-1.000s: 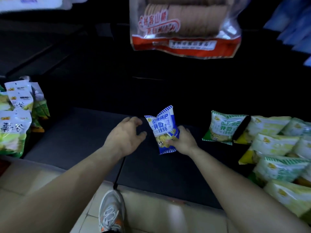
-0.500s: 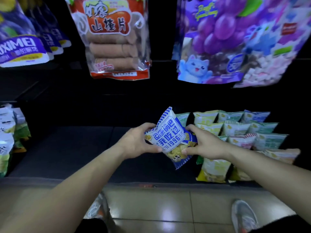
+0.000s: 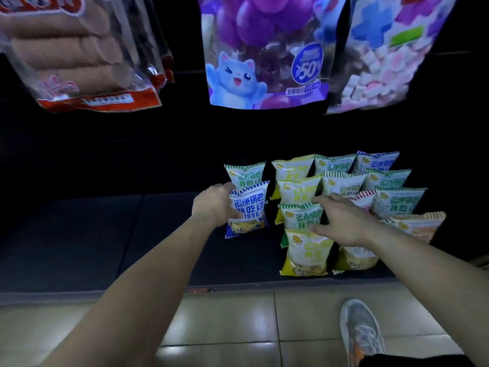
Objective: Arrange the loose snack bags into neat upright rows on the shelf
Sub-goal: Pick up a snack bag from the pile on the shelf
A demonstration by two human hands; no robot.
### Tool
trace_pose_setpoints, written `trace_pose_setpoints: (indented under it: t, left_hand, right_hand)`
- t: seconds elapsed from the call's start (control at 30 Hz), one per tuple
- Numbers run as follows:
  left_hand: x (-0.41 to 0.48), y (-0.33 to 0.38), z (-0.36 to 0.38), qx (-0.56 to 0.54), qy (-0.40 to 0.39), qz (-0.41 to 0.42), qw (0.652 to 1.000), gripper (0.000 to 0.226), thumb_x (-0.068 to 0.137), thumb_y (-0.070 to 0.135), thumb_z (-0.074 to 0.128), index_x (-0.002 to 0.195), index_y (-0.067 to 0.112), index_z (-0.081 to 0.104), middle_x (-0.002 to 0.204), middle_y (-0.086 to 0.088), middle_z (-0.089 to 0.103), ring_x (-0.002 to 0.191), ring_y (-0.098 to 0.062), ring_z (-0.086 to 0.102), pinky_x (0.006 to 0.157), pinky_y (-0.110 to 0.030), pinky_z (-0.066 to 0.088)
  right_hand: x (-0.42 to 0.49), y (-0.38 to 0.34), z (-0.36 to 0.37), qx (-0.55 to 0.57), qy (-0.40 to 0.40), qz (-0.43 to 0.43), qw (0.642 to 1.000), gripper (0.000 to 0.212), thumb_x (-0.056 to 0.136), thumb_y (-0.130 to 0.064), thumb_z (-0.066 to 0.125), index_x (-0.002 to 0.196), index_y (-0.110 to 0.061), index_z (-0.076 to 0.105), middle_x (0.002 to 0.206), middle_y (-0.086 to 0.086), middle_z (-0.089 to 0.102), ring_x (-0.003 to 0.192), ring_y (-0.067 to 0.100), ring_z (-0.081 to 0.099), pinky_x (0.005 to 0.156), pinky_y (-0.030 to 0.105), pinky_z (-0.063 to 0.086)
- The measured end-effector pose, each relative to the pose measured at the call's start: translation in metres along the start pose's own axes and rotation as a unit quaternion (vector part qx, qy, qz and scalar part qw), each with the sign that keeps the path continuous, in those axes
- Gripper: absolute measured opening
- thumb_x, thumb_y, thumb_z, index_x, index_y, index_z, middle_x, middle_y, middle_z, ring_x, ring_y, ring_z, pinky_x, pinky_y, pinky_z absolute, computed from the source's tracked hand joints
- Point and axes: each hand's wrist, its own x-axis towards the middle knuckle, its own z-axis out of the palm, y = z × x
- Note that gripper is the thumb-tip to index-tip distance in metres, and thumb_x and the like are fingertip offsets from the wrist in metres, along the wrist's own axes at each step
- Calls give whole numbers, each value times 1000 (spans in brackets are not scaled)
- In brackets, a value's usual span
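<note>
Head view: the blue bag [image 3: 248, 207], in both hands 0.5 s ago, now stands on the shelf [image 3: 105, 234] left of the rows [image 3: 341, 178], the left hand [image 3: 214, 205] clamped on its edge; the right hand [image 3: 341, 221] has let go, fingers apart. Placement looks nearly done.

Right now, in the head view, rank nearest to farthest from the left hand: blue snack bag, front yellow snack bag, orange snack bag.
1. blue snack bag: gripped by the left hand.
2. front yellow snack bag: next row rightward.
3. orange snack bag: far right.
</note>
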Motion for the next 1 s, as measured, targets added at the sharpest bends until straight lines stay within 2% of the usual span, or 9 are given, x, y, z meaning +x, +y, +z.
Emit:
trace_pose_setpoints:
  t: [0.17,0.33,0.43,0.53,0.73,1.0]
  left_hand:
    - [47,2,44,11,-21,-4,1000,84,70,52,81,140,28,42,124,-4,59,101,-25,62,63,-34,49]
    - [78,-5,71,-58,-72,-24,995,83,70,48,83,140,29,43,128,-5,55,106,-25,58,75,-42,54]
    - [91,-10,76,-54,-82,-13,995,84,68,49,83,140,29,44,134,-5,49,118,-26,51,84,-43,51]
    - [97,-13,75,-42,-88,3,995,84,67,47,84,140,30,46,139,-2,44,121,-26,48,87,-45,51]
    - [91,-12,70,30,-56,24,998,82,72,49,80,142,30,42,134,-2,48,121,-24,47,84,-43,51]
    - [82,-2,76,78,7,52,996,76,79,45,74,143,29,36,138,-5,43,123,-29,38,98,-43,39]
  right_hand:
    - [12,27,5,21,-5,30,999,80,90,-59,56,154,-30,19,161,1,21,145,26,24,108,43,34]
    - [18,28,14,9,-31,41,999,76,92,-56,55,153,-29,20,158,4,23,140,26,34,105,40,38]
    - [24,19,19,-4,-40,39,998,74,92,-55,55,152,-31,20,159,3,22,142,25,30,107,45,38]
    - [29,8,21,-8,-41,27,999,73,92,-55,54,152,-32,20,159,1,21,143,24,27,106,47,38]
    - [37,-5,20,-1,-30,11,999,71,92,-52,56,150,-30,23,154,-1,27,138,23,34,102,45,41]
    - [38,-16,20,-24,-38,12,999,72,92,-52,55,152,-30,21,156,0,26,141,27,31,105,46,39]
